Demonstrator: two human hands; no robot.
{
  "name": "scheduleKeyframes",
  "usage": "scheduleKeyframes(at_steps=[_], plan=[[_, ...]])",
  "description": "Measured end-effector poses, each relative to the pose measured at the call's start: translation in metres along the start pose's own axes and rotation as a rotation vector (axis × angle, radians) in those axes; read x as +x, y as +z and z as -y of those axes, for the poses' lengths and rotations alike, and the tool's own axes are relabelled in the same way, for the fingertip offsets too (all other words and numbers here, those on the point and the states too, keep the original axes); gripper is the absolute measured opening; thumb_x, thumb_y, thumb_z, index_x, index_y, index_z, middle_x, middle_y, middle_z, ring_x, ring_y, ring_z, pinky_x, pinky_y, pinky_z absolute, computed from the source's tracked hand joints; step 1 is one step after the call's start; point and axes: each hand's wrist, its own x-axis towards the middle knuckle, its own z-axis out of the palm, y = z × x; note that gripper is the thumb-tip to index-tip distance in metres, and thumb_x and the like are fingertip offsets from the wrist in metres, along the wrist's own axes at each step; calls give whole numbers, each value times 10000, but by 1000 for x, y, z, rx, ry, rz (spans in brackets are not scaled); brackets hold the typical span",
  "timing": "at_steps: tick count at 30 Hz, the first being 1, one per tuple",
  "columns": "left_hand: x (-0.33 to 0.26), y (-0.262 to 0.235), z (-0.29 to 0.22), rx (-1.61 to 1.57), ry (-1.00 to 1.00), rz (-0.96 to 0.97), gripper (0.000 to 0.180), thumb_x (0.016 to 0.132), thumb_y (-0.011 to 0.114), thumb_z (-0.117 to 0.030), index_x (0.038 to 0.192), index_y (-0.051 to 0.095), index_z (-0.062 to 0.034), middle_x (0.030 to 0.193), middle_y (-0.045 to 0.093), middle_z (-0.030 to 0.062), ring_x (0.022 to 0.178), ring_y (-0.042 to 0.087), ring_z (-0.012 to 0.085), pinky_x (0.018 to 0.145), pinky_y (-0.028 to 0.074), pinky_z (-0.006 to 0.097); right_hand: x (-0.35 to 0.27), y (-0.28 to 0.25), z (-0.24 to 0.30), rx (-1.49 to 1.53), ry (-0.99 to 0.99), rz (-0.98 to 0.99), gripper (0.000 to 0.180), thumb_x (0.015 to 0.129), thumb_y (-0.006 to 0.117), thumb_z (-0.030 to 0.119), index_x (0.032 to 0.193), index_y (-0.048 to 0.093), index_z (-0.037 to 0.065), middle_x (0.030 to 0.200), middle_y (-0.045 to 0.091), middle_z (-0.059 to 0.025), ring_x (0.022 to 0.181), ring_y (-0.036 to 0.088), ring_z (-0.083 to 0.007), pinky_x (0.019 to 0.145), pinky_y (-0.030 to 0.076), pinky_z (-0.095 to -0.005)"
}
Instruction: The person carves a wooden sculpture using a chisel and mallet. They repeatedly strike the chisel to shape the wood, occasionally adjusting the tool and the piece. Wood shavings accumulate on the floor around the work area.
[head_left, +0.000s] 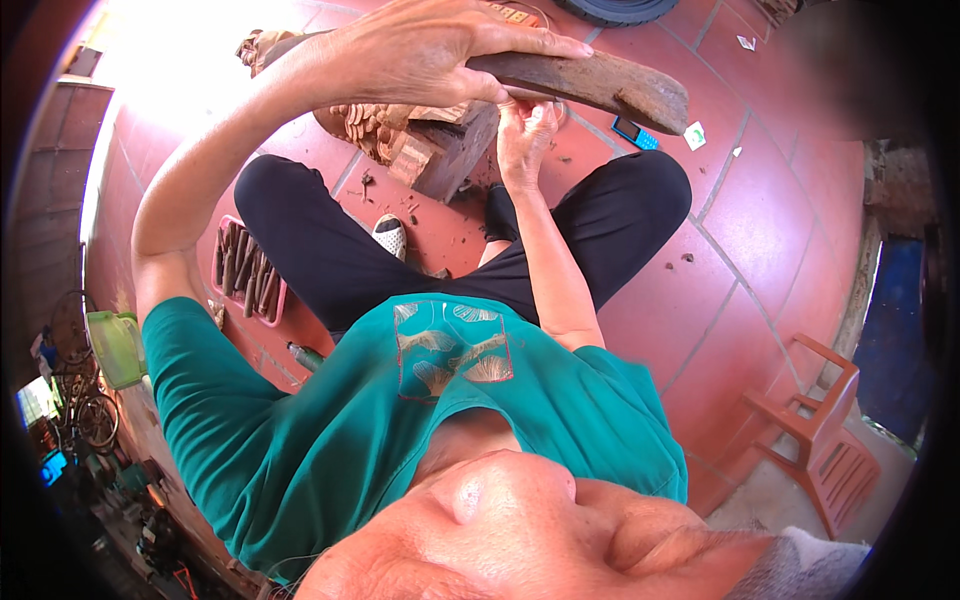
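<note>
A long, thick, dark brown piece of wood (pixel 600 85) with a rounded end is raised at the top of the view. My left hand (pixel 410 55) grips it from above, with thumb and forefinger stretched along its side. Just beneath the wood, my right hand (pixel 527 140) is closed with the fingertips up near its underside; what those fingers hold, if anything, is hidden. On the floor between my legs lies a rough wooden block (pixel 445 150). Thin brown slices (pixel 365 128) are heaped against its left side.
Left of my leg, a pink basket (pixel 277 318) holds several brown sticks (pixel 245 268). A blue phone (pixel 635 133) and a white scrap (pixel 694 136) lie beyond my right knee. There is a red plastic chair (pixel 815 435) at right and a tyre (pixel 617 10) at the far edge.
</note>
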Motion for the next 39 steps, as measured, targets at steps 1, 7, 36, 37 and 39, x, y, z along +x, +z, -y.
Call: scheduleKeyframes(at_steps=[1, 7, 36, 37, 39], plan=[[-1, -2, -6, -13, -56, 62, 715, 789, 675, -191, 1471, 518, -334, 936, 678, 148, 904, 627, 326, 892, 502, 431, -1, -2, 0, -98, -27, 15, 199, 918, 760, 124, 996, 622, 2, 915, 685, -42, 834, 591, -103, 799, 493, -270], [0, 2, 3, 172, -169, 289, 731, 785, 667, -196, 1482, 502, -340, 782, 629, 130, 715, 604, 298, 735, 510, 434, -2, 1, -18, -39, 103, 65, 216, 911, 761, 98, 1045, 636, -17, 943, 708, -59, 858, 636, -119, 796, 518, -283], [-99, 53, 54, -878, -675, -518, 674, 898, 754, -177, 1513, 480, -170, 1001, 661, 25, 750, 604, 73, 684, 516, 244, 2, 11, -8, 74, 60, 149, 128, 917, 674, -62, 977, 592, 16, 993, 651, -41, 910, 607, -117, 838, 517, -270], [-107, 60, 61, -893, -686, -544, 677, 898, 751, -172, 1516, 475, -162, 969, 655, 28, 723, 596, 69, 668, 510, 233, 3, 12, -7, 74, 49, 153, 126, 919, 677, -55, 980, 594, 17, 993, 653, -39, 907, 607, -115, 838, 516, -269], [-116, 68, 68, -956, -712, -617, 682, 903, 744, -165, 1523, 459, -146, 913, 649, 29, 678, 585, 66, 642, 503, 222, 4, 14, -6, 58, 45, 158, 125, 923, 680, -44, 989, 593, 17, 987, 658, -37, 904, 610, -114, 839, 516, -268]])
